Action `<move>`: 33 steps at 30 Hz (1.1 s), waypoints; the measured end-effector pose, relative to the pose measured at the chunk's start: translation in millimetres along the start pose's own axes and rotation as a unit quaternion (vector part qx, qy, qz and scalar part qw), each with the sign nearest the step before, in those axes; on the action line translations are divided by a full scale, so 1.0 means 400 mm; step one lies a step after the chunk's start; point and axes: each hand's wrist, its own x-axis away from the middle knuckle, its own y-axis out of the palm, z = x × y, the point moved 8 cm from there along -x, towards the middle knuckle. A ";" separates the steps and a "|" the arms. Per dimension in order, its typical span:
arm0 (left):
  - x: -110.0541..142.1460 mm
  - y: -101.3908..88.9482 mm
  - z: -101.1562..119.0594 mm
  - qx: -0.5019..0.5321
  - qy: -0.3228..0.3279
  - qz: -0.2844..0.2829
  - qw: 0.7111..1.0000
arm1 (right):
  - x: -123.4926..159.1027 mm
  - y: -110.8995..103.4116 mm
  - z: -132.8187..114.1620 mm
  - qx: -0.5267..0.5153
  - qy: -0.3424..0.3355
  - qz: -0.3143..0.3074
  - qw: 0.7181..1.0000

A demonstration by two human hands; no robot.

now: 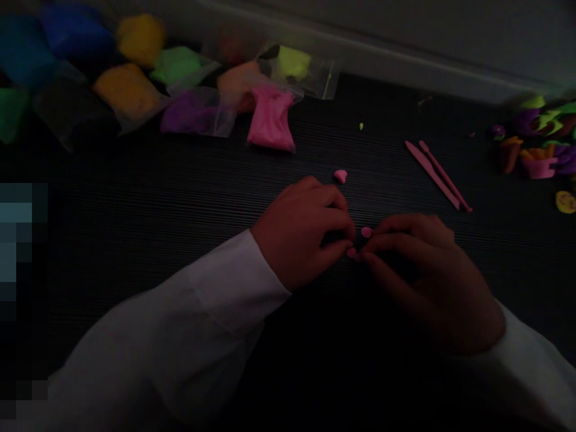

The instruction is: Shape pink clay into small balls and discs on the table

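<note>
In the dim light, my left hand (310, 234) and my right hand (423, 270) meet over the dark table. A small flattened piece of pink modelling clay (351, 253) is pinched between the fingertips of both. Another flat pink clay disc (366, 232) sits just above it, against the right index fingertip; whether it is held or lies on the table I cannot tell. Beyond my left knuckles lies a loose pink clay lump (341, 176). Farther right, a pink modelling knife (432, 174) and a thin pink modelling stick (445, 176) lie side by side.
Bags of coloured clay, among them a pink bag (271, 118) and a purple bag (191, 113), line the back left. Small finished clay figures, including a pink cup with orange sticks (539, 165), stand at the far right. A yellow-green crumb (360, 126) lies toward the back.
</note>
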 end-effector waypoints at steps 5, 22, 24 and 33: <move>0.001 0.001 -0.001 0.005 -0.001 0.001 1.000 | -0.002 0.002 0.003 0.019 -0.004 0.005 1.000; 0.004 0.004 0.011 -0.045 0.032 -0.001 0.998 | -0.002 -0.002 0.011 0.009 0.004 -0.009 1.000; 0.005 0.004 0.013 -0.046 0.037 0.000 0.998 | 0.000 -0.008 0.018 0.003 0.008 -0.009 1.000; 0.010 0.012 0.030 -0.066 0.053 0.002 0.996 | 0.004 -0.017 0.024 -0.020 0.010 -0.011 1.000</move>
